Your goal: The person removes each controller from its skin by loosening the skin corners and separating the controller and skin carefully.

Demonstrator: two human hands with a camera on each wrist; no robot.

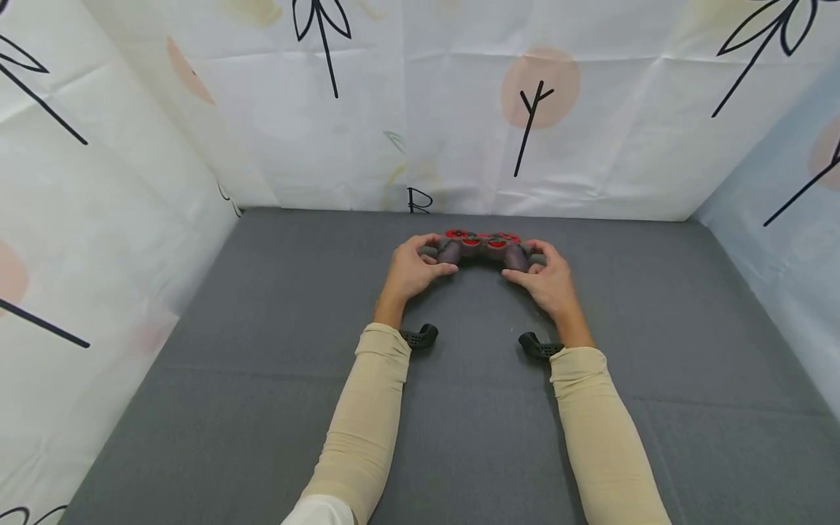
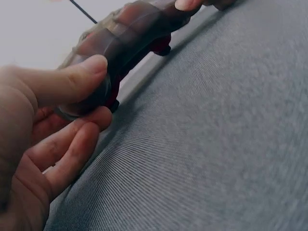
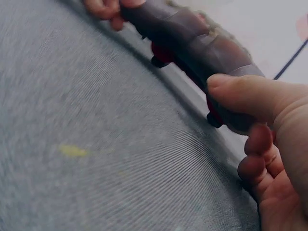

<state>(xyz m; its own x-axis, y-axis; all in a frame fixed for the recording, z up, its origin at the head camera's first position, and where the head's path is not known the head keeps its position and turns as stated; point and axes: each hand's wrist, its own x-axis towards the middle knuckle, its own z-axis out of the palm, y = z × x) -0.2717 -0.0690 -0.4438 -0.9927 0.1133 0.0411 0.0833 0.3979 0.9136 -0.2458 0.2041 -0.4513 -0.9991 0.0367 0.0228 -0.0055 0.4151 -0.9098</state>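
A dark, translucent game controller (image 1: 484, 249) with red buttons and red-ringed thumbsticks is near the back of the grey table, between both hands. My left hand (image 1: 412, 271) pinches its left grip, thumb on one side and fingers on the other. At the opposite grip, my right hand (image 1: 550, 283) holds on in the same way. The left wrist view has the controller (image 2: 127, 36) close over the grey cloth, thumb pressed on its smooth shell. In the right wrist view, thumbsticks (image 3: 161, 55) point toward the cloth. Fingertips cover the ends of both grips.
Grey cloth covers the table (image 1: 262, 423). A white patterned curtain (image 1: 446, 131) hangs right behind the controller, with more panels at the left and right. Black wrist-worn devices (image 1: 420, 337) sit at both cuffs. A yellow mark (image 3: 73, 151) shows in the right wrist view.
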